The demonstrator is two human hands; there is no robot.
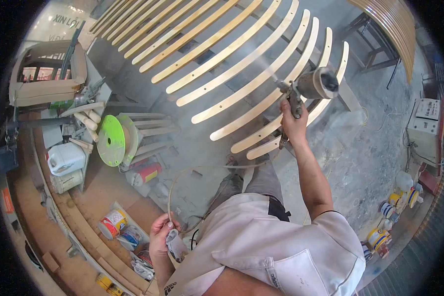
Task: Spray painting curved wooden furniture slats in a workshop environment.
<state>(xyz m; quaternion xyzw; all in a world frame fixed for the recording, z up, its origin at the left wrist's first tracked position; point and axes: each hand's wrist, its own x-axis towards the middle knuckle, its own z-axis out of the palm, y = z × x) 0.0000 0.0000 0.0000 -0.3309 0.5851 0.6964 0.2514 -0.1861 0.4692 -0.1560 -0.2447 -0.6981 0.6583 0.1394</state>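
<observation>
My right hand [294, 121] is wrapped round the handle of a spray gun [295, 101] with a dark, round paint cup [318, 84] on it. A pale mist leaves its nozzle toward the upper left, over a row of curved, light wooden slats [251, 93]. The slats lie side by side, some with small dark holes. At the lower left, my left hand [162, 232] is closed on a thin, pale air hose [170, 197], which arcs across my legs toward the gun. A greyish-white object [176, 245] sits against that hand; I cannot tell what it is.
On the left stand a green reel [111, 140], a white jug [65, 159], a cardboard box [47, 74] and paint cans [113, 223]. A grey machine [425, 129] and several cans [379, 239] line the right side. A curved slatted piece [389, 29] rests at the upper right.
</observation>
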